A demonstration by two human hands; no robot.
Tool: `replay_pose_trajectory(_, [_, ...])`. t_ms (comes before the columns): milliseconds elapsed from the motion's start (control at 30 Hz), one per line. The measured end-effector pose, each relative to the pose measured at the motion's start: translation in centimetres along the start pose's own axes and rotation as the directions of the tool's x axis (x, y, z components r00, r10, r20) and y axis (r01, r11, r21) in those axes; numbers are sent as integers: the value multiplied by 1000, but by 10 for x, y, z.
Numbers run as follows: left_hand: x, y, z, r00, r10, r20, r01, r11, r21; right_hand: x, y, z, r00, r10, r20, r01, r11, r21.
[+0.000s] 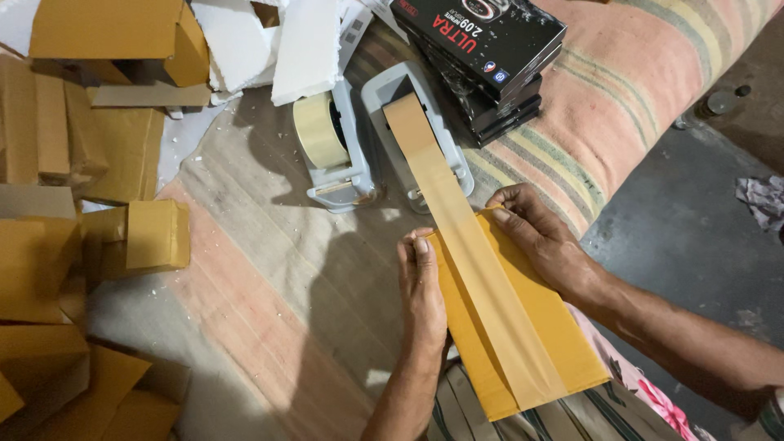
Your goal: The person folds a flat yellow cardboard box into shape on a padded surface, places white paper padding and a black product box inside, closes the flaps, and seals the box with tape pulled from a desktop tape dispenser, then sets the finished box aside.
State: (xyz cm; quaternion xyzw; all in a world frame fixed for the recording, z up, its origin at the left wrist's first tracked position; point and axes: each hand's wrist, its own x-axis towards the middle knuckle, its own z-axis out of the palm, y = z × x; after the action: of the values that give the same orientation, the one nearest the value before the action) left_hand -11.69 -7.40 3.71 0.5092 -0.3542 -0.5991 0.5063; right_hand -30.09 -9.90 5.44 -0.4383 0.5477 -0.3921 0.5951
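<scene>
A flat yellow-brown cardboard box [563, 343] lies tilted in front of me. A wide strip of brown packing tape [445, 196] runs from the grey tape dispenser [380, 90] down along the box's middle. My left hand [420, 290] presses flat against the box's left edge. Over on the far right corner, my right hand [535, 237] grips the box with its fingers on top beside the tape.
A second grey dispenser [347, 175] with a pale tape roll stands left of the first. Black flat boxes [482, 49] are stacked on a striped cloth [629, 90]. Brown cardboard boxes [155, 237] pile at left, white foam pieces [302, 49] at top. Grey floor [686, 237] lies right.
</scene>
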Motion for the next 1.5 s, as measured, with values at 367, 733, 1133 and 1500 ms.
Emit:
replay_pose_trajectory(367, [-1, -13, -3, 1000, -8, 3, 8, 993, -119, -3, 10, 0, 1000, 10, -8, -10, 1000, -5])
replay_pose_trajectory(733, [-3, -9, -3, 999, 52, 7, -51, 993, -109, -2, 15, -1, 994, -112, 3, 112, 993, -32])
replay_pose_trajectory(1133, [1, -14, -12, 983, 178, 53, -178, 984, -7, -6, 5, 7, 968, -240, 70, 245, 967, -68])
replay_pose_trajectory(1500, [24, 8, -23, 897, 431, 95, -438, 895, 85, 14, -11, 10, 686, -710, 158, 711, 609, -350])
